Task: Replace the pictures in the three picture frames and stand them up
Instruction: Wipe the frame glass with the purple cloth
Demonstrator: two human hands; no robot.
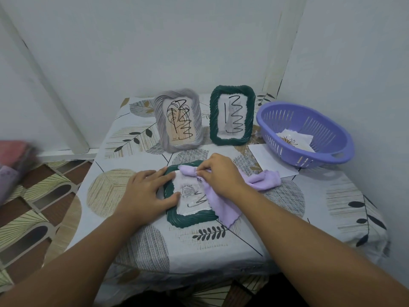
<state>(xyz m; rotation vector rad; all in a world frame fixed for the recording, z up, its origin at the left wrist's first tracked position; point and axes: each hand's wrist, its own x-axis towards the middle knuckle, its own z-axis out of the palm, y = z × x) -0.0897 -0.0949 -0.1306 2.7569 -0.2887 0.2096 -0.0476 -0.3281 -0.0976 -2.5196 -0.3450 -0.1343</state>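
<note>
Head view: I see a small table (pixel 287 229) under a leaf-print cloth, set in a white corner.
Flat frame: a dark green frame (pixel 190 220) lies face up near the middle, showing a grey rose picture with black scribble.
Left hand: my left hand (pixel 143 191) rests flat on the frame's left edge, fingers straight, thumb on the glass.
Right hand: my right hand (pixel 221 176) pinches a lilac cloth (pixel 263 180) over the frame's far right part.
Standing frames: a grey frame (pixel 178 120) and a second green frame (pixel 232 115) stand upright at the far side, side by side.
Basket: a purple basket (pixel 309 134) sits far right, holding a picture, atop a white sheet (pixel 265 156).
</note>
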